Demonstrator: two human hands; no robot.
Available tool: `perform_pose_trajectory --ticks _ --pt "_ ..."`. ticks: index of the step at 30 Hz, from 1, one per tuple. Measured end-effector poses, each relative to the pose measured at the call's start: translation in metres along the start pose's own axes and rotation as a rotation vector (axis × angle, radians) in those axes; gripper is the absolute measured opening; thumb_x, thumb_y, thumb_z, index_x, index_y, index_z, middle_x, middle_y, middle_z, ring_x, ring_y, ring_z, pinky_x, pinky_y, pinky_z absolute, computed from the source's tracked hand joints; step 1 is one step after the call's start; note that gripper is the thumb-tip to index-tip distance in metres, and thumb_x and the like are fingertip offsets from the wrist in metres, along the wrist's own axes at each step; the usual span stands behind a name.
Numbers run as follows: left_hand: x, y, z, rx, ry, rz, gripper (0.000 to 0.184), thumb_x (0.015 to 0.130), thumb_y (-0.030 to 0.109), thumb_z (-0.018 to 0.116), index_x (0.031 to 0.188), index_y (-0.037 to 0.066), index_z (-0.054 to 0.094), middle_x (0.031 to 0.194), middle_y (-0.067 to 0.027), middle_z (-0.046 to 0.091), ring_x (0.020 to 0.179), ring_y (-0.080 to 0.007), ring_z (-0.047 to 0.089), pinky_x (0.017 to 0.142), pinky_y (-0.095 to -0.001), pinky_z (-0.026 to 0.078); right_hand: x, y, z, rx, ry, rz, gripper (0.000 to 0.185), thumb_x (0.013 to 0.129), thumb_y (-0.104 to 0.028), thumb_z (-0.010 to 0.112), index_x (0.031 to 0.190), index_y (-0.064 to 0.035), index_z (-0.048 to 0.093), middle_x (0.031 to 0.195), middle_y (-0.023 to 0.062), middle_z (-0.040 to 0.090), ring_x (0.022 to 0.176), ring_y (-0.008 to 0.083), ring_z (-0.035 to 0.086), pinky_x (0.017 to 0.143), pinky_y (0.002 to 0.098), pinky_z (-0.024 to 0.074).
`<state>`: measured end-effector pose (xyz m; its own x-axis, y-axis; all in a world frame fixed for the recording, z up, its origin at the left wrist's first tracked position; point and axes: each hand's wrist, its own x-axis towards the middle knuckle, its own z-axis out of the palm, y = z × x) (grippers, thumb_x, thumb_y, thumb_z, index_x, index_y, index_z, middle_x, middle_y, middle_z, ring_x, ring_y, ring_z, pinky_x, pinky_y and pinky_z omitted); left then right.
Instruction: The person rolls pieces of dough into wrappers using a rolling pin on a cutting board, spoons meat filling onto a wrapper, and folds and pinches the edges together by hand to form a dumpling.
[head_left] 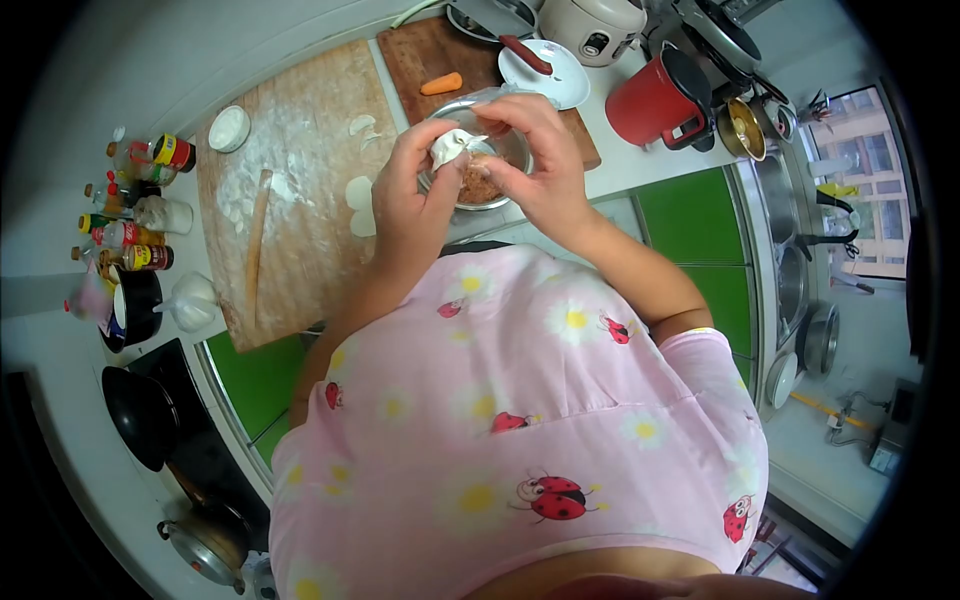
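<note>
A small piece of white dough, folded and pleated, is held up in the fingers of my left hand. My right hand is just to its right, fingers curved and thumb pointing at the dough; whether it touches the dough or holds anything is unclear. Beneath both hands stands a metal bowl with brown filling. Flat dough rounds lie left of my left hand on the floured wooden board.
A rolling pin and a bowl of flour are on the board. Behind the metal bowl are a carrot, a knife with a red handle and a white plate. A red kettle stands right; bottles line the left.
</note>
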<state>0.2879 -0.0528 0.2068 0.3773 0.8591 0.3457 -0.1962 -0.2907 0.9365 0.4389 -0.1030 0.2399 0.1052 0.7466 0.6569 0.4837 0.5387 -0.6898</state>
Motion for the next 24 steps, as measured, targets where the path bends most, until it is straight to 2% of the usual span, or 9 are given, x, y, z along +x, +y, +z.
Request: perform_pose_trajectory --ticks 4,10,16,19,24 --pt "-0.001 0.0 0.0 -0.021 -0.022 0.003 0.029 0.088 0.001 0.062 0.117 0.002 0.059 0.106 -0.0082 0.065 0.094 -0.0143 0.063 0.083 -0.0283 0.05 0.003 0.0 -0.002 -0.02 -0.06 -0.001 0.03 0.081 -0.008 0.071 0.11 -0.0063 0.067 0.11 0.0104 0.058 0.103 0.0268 0.055 0.089 0.0358 0.0455" --pt "-0.001 0.0 -0.001 0.013 -0.038 -0.014 0.029 0.087 0.0 0.062 0.116 0.004 0.06 0.103 -0.0068 0.066 0.088 -0.0133 0.062 0.078 -0.0271 0.05 0.005 0.002 -0.001 -0.028 -0.105 -0.009 0.018 0.08 -0.007 0.07 0.097 -0.0087 0.07 0.101 0.0068 0.059 0.101 0.0252 0.053 0.089 0.0363 0.0426" --pt "-0.002 -0.002 0.0 -0.026 -0.046 -0.027 0.029 0.088 0.0 0.062 0.116 0.003 0.06 0.101 -0.0054 0.065 0.084 -0.0114 0.06 0.075 -0.0258 0.049 0.009 0.004 -0.007 -0.23 -0.124 -0.257 0.021 0.073 -0.005 0.073 0.094 -0.0094 0.07 0.099 0.0045 0.061 0.1 0.0266 0.053 0.088 0.0373 0.0425" --pt "-0.001 0.0 0.001 -0.101 -0.062 -0.044 0.029 0.088 0.0 0.062 0.117 0.003 0.059 0.103 -0.0051 0.064 0.083 -0.0107 0.06 0.074 -0.025 0.049 0.008 0.002 -0.009 -0.303 -0.116 -0.275 0.024 0.072 -0.007 0.075 0.095 -0.0102 0.071 0.102 0.0036 0.062 0.101 0.027 0.052 0.089 0.0374 0.0419" --pt "0.001 0.0 0.005 -0.12 -0.039 -0.034 0.03 0.09 0.001 0.06 0.119 0.003 0.059 0.104 -0.005 0.064 0.084 -0.0103 0.061 0.073 -0.0249 0.049 0.008 -0.003 -0.003 -0.198 -0.032 -0.13 0.025 0.074 -0.01 0.077 0.099 -0.0123 0.071 0.105 0.0037 0.061 0.105 0.027 0.05 0.092 0.039 0.0407"
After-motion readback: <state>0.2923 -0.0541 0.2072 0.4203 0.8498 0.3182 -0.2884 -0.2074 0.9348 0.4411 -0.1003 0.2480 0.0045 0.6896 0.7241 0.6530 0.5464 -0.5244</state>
